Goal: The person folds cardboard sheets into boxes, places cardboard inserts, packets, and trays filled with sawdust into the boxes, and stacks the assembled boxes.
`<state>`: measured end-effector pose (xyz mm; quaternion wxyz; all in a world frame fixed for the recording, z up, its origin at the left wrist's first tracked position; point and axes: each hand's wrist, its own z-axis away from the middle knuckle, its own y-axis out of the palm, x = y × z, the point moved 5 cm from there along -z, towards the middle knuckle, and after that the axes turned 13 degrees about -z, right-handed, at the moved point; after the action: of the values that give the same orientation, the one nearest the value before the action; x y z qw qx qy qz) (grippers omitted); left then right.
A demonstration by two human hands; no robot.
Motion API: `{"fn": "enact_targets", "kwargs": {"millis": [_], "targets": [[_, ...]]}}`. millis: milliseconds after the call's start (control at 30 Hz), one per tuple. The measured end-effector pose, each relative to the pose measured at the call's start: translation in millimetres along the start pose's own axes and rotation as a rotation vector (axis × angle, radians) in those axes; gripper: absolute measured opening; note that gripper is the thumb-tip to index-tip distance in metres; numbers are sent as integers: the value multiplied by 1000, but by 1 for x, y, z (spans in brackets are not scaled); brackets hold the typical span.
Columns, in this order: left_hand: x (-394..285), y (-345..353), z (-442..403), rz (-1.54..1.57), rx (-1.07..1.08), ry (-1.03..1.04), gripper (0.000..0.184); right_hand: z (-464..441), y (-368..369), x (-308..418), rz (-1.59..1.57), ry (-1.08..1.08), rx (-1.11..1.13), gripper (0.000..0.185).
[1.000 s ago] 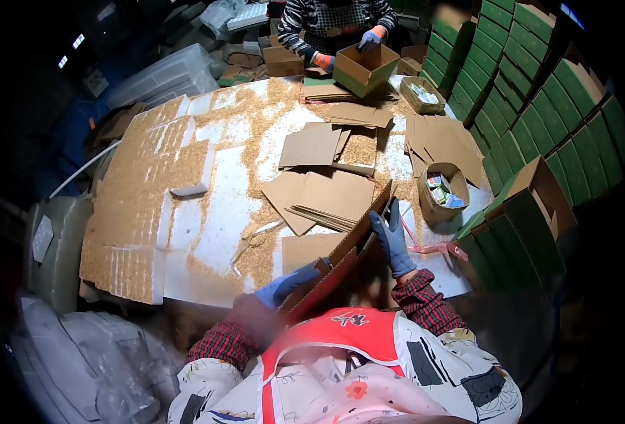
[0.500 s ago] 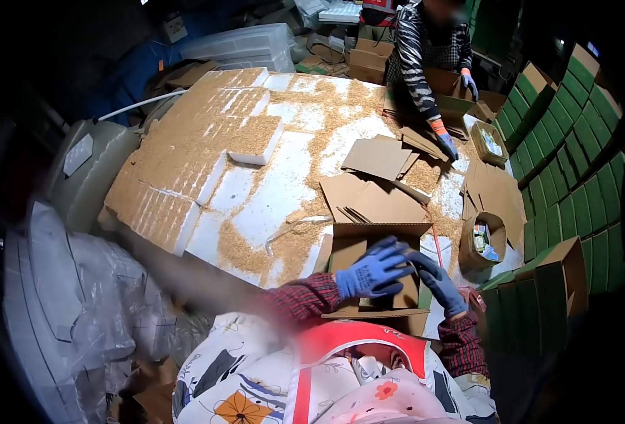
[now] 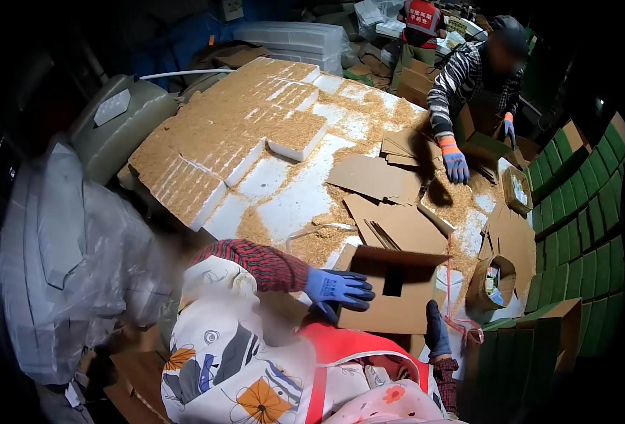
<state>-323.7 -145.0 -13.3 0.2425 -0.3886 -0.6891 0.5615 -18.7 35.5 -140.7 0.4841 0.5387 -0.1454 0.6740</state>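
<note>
An open cardboard box (image 3: pixel 358 316) stands in front of me at the table's near edge, its far flap raised. A cardboard panel with a dark rectangular opening covers part of its top. My left hand (image 3: pixel 340 288), in a blue glove, rests on the box's left side with fingers stretched over the panel. At the right side of the box is my gloved right hand (image 3: pixel 437 332), fingers straight and pointing up along the cardboard. Whatever lies inside the box is mostly hidden.
Flat cardboard sheets (image 3: pixel 373 177) lie beyond the box. Foam blocks coated in brown grains (image 3: pixel 220 127) cover the table's left. Round containers of small packets (image 3: pixel 492 283) and stacked green boxes (image 3: pixel 574 240) stand right. A co-worker (image 3: pixel 461 78) reaches over the far corner; another person (image 3: pixel 422 28) stands behind.
My hands have parted from over the box's inside to its left and right sides. A panel with an opening now shows across the box. The view has shifted; the co-worker's hand has moved.
</note>
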Motion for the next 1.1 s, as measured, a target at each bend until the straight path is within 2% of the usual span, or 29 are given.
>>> {"fn": "enact_targets", "kwargs": {"millis": [33, 67, 100, 133, 167, 200, 233, 267, 300, 333, 367, 400, 467, 500, 533, 567, 600, 633, 667, 700, 733, 767, 833, 900, 967, 1033, 1067, 1100], "targets": [[10, 3, 6, -50, -6, 15, 75, -7, -26, -16, 26, -106, 65, 56], [27, -6, 9, -104, -14, 30, 77, -4, -15, 6, 13, -146, 91, 56], [42, -32, 2, -68, -132, -85, 76, 12, 37, 69, -9, -185, 157, 56], [64, -56, 0, 147, -312, -306, 74, 24, 76, 117, 10, -232, 232, 56], [80, -78, 5, 353, -632, -623, 74, 37, 104, 156, 74, -288, 290, 56], [102, -33, 12, 948, -773, -719, 66, 41, 116, 170, 210, -328, 301, 58], [120, 13, 21, 1524, -1055, -797, 58, 45, 128, 183, 345, -371, 310, 61], [117, 29, 19, 1964, -1088, -620, 48, 34, 126, 175, 320, -356, 199, 62], [107, 79, 23, 2014, -1116, -973, 46, 24, 124, 167, 289, -341, 89, 65], [96, 117, 35, 2024, -1132, -1155, 46, -1, 108, 142, 639, -607, -85, 63], [84, 153, 46, 2028, -1149, -1338, 45, -19, 98, 125, 911, -402, -164, 64], [76, 168, 76, 1583, -974, -1503, 48, -34, 87, 110, 1178, -186, -232, 65], [58, 166, 137, 696, -574, -1667, 53, -62, 58, 69, 1183, -242, -213, 62], [58, 115, 180, 326, -623, -1850, 49, -69, 45, 57, 1170, -288, -242, 60], [56, 70, 234, -60, -754, -1870, 52, -78, 38, 56, 1061, -230, -203, 55], [53, 43, 295, -371, -678, -2028, 60, -81, 35, 54, 1085, -200, -217, 53], [46, 22, 358, -471, -611, -2303, 72, -81, 32, 51, 1108, -171, -239, 51], [33, 13, 422, -726, -648, -2477, 79, -81, 32, 50, 1081, -202, -226, 51], [17, 11, 476, -774, -657, -2768, 84, -78, 31, 50, 1055, -230, -217, 50], [-3, 9, 517, -468, -944, -2973, 93, -76, 29, 50, 989, -220, -216, 50], [-16, 54, 593, -398, -1126, -3066, 94, -74, 26, 49, 947, -221, -207, 50], [-21, 65, 617, -128, -1388, -3024, 92, -73, 23, 49, 954, -218, -217, 50], [-12, 75, 620, 248, -1883, -2617, 89, -69, 27, 50, 946, -227, -251, 49], [-8, 72, 605, 449, -2175, -2250, 85, -63, 34, 53, 956, -239, -278, 50], [-6, 73, 603, 540, -2326, -1971, 82, -65, 25, 50, 1037, -247, -298, 51], [-3, 77, 615, 571, -2388, -1718, 79, -73, 17, 42, 1118, -242, -328, 52], [1, 32, 577, 551, -2386, -1589, 77, -76, 18, 41, 1106, -238, -308, 52], [2, 3, 512, 952, -2393, -1476, 67, -70, 12, 41, 1089, -234, -302, 53]]}}
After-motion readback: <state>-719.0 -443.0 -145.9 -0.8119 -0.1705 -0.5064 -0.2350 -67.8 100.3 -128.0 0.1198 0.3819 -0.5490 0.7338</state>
